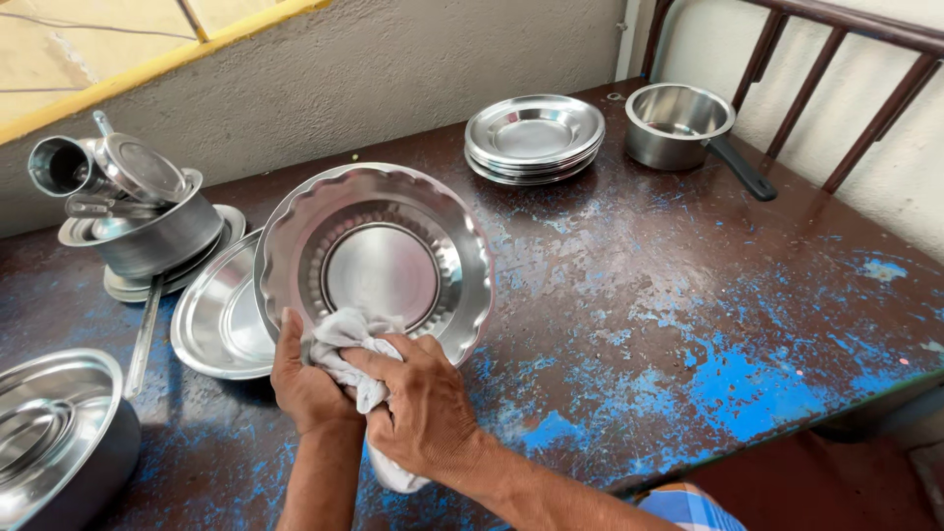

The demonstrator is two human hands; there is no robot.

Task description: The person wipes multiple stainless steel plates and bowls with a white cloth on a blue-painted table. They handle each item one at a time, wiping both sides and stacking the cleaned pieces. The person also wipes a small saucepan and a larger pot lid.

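Observation:
A round steel plate (379,258) with a scalloped rim stands tilted up on its edge above the table. My left hand (305,388) grips its lower rim from the left. My right hand (423,408) presses a crumpled white cloth (346,339) against the plate's bottom edge, and the cloth's tail hangs down below my wrist.
A flat steel plate (211,320) lies behind the held one. A pile of steel pots, lids and a cup (138,211) sits at the back left, a steel bowl (54,438) at the front left. Stacked plates (534,138) and a saucepan (678,123) stand at the back right on the worn brown-blue table (688,324).

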